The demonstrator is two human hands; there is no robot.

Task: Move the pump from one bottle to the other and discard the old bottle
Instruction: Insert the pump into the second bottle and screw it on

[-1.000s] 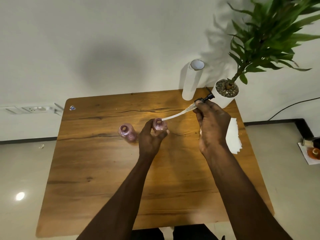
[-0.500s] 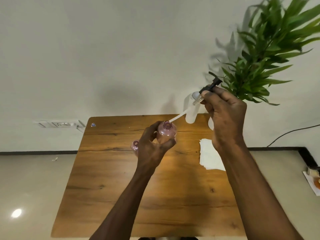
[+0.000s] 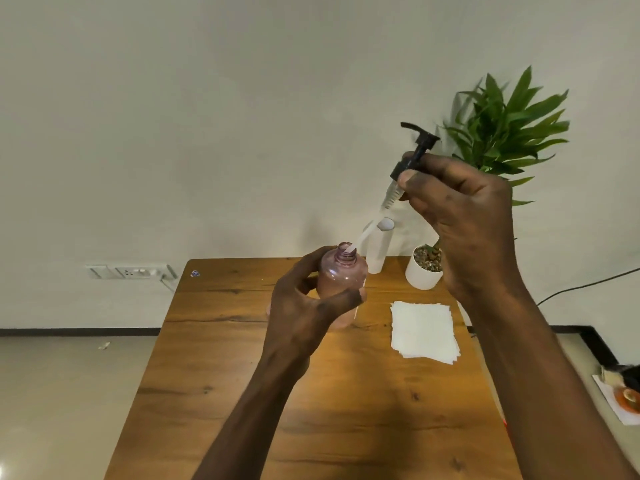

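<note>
My left hand [image 3: 304, 306] grips a clear pink bottle [image 3: 341, 277], lifted above the wooden table [image 3: 311, 410] and held upright. My right hand [image 3: 460, 216] pinches a black pump [image 3: 414, 150] by its collar, up and to the right of the bottle. The pump's white dip tube [image 3: 367, 233] slants down-left, and its tip sits in the bottle's open neck. A second pink bottle is almost fully hidden behind my left hand; only a sliver shows at the hand's left edge.
A stack of white paper napkins [image 3: 424, 329] lies on the table right of the bottle. A white cylinder [image 3: 379, 251] and a potted plant in a white pot [image 3: 424, 271] stand at the table's far edge. A wall socket strip [image 3: 131, 271] is left.
Both hands rose off the table. The bottle was lifted, and the pump was pulled higher and tilted steeper, so most of the tube is out of the bottle. The camera tilted upward.
</note>
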